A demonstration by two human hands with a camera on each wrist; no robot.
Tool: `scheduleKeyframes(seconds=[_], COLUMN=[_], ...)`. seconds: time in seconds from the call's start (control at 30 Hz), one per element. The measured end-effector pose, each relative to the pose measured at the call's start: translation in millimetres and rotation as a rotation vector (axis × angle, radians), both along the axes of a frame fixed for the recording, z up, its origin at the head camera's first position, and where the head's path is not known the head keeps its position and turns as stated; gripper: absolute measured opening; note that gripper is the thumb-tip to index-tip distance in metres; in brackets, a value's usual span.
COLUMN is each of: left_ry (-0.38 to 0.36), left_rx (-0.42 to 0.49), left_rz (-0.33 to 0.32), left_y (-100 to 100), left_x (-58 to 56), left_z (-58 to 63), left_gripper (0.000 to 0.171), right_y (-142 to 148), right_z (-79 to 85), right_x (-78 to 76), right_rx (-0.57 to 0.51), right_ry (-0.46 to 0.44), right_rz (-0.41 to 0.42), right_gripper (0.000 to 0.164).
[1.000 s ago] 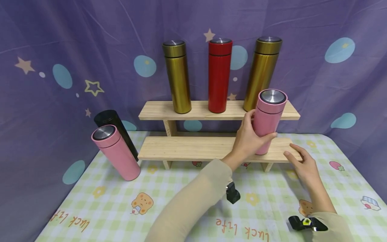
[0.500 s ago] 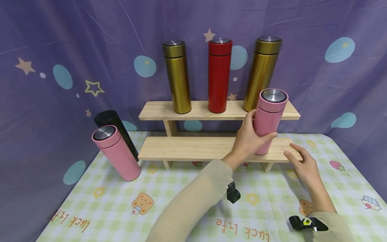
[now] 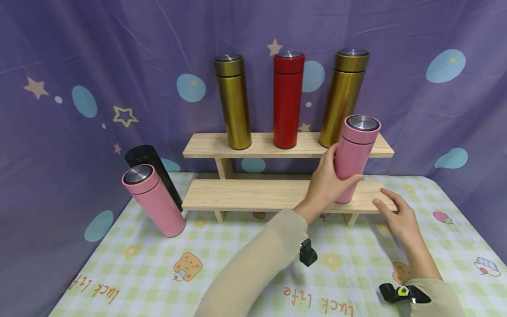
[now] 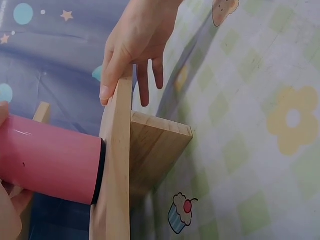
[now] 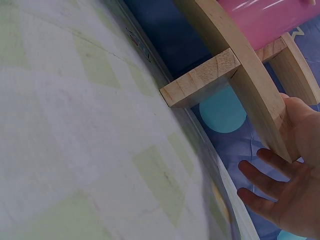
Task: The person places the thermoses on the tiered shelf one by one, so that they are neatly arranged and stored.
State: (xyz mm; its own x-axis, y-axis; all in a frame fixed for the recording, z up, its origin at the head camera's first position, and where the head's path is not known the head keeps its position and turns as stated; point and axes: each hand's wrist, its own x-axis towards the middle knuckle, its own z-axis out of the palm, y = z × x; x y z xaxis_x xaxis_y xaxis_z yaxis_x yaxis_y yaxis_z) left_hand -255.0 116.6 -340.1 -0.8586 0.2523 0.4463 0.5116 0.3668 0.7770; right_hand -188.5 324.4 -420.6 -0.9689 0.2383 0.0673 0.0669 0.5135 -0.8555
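Note:
My left hand [image 3: 325,182] grips a pink thermos bottle [image 3: 355,147] with a silver lid top, thumb across its front. The bottle's base [image 4: 97,172] meets the right part of the lower board of a two-tier wooden shelf [image 3: 245,193], and its top leans to the right. My right hand [image 3: 398,215] holds the right end of that board. In the right wrist view its thumb lies on the board's upper face while several fingers [image 5: 262,180] stretch loosely below. On the upper board [image 3: 261,141] stand a red thermos [image 3: 288,101] and two gold thermoses, left [image 3: 233,103] and right [image 3: 343,97].
Left of the shelf, a second pink thermos [image 3: 156,202] stands on the checked tablecloth [image 3: 237,264], partly in front of a black thermos [image 3: 158,169]. A purple patterned curtain [image 3: 150,53] hangs behind the shelf.
The held pink thermos has tipped slightly further right at its top, its base staying about in place. The right hand keeps its place at the board's end.

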Motion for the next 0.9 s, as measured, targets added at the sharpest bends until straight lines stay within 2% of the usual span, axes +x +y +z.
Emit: scheduleKeyframes(seconds=[0.23, 0.5, 0.63, 0.9], left_ry=[-0.029, -0.057, -0.060, -0.044], left_rx=[-0.012, -0.062, -0.037, 0.019], left_rz=[-0.024, -0.019, -0.017, -0.038], left_y=[-1.3, -5.2, -12.3, -28.9], left_x=[1.1, 7.7, 11.0, 14.2], left_z=[1.8, 13.2, 15.5, 12.7], left_gripper=[0.093, 0.089, 0.082, 0.073], right_y=[0.1, 2.8, 3.0, 2.3], right_z=[-0.3, -1.8, -1.8, -2.7], right_x=[-0.7, -1.7, -1.6, -1.7], right_rx=[-0.009, -0.003, -0.007, -0.002], right_ry=[-0.012, -0.007, -0.009, -0.008], right_rz=[0.010, 0.001, 0.001, -0.003], right_gripper=[0.075, 0.074, 0.074, 0.074])
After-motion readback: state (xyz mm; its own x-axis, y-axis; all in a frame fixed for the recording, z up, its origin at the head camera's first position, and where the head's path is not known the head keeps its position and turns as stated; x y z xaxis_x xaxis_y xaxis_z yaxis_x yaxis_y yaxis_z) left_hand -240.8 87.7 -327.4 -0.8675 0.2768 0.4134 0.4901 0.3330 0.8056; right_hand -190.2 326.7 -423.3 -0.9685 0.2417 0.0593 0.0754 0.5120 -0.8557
